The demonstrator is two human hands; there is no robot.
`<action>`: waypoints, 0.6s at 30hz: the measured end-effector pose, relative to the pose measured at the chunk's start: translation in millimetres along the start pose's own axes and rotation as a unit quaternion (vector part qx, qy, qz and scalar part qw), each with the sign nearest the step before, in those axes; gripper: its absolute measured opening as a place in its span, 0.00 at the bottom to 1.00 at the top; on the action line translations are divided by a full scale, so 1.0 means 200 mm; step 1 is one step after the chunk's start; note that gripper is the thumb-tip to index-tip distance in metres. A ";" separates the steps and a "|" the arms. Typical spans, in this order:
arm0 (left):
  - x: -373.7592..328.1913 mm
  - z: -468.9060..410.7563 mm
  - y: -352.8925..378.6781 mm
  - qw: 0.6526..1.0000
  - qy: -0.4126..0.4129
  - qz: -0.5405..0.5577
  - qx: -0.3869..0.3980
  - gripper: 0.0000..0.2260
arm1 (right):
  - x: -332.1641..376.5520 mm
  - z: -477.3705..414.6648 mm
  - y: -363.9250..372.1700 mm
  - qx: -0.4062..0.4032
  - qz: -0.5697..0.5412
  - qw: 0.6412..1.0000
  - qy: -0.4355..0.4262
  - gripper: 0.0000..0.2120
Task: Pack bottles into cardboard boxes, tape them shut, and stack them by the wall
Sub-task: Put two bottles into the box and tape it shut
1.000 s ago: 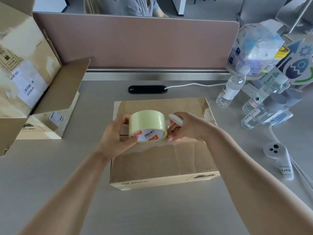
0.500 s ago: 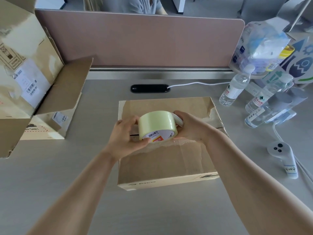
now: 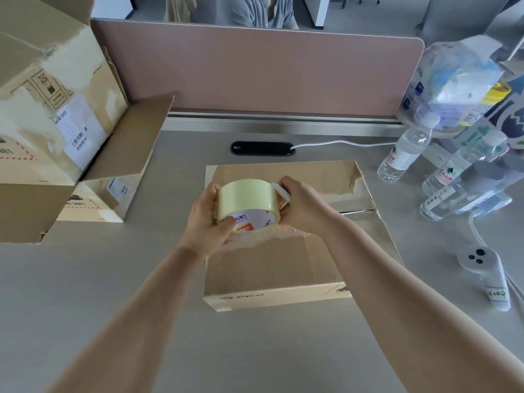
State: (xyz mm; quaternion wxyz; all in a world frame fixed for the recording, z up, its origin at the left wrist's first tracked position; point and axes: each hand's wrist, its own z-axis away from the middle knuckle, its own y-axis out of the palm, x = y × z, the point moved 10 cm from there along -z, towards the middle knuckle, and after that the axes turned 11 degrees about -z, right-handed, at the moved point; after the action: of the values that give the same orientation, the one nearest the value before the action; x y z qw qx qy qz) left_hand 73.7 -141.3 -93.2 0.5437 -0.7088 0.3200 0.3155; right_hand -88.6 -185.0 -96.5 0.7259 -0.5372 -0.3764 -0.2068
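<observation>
Grey desk [image 3: 99, 293], matte, takes up most of the view. Pink divider panel [image 3: 255, 66] upright along its far edge, seated on a silver rail [image 3: 283, 124]. Black oval cable port [image 3: 262, 148] set in the desktop just in front of the rail; white cable [image 3: 340, 143] leaves its right end and runs off right. White handheld controller [image 3: 487, 275] lies near the right edge, three dark buttons on its round head, handwritten label [image 3: 496, 293] on the grip. Person in a grey top [image 3: 261, 12] sits behind the divider. Printed graphic board [image 3: 513, 120] far right, partly cut off.
</observation>
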 end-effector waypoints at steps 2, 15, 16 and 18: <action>-0.03 0.00 0.01 1.000 0.022 0.011 0.016 0.12 | 0.00 -0.02 0.01 -0.004 -0.014 1.000 -0.005 0.13; -0.17 -0.17 0.07 0.965 0.040 0.059 0.251 0.20 | -0.14 0.09 -0.17 -0.266 -0.182 0.945 0.052 0.12; -0.16 -0.17 0.06 0.965 0.042 0.072 0.249 0.18 | -0.13 0.09 -0.18 -0.292 -0.146 0.944 0.056 0.10; -0.13 -0.16 0.06 0.963 0.035 0.093 0.250 0.16 | -0.10 0.04 -0.12 -0.278 -0.050 0.957 0.060 0.10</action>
State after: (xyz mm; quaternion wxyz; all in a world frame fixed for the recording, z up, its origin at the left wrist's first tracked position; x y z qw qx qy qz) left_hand 52.2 -171.2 -73.1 0.6606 -0.5282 0.4714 0.2497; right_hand -121.0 -187.8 -95.1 0.5577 -0.6851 -0.2861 -0.3712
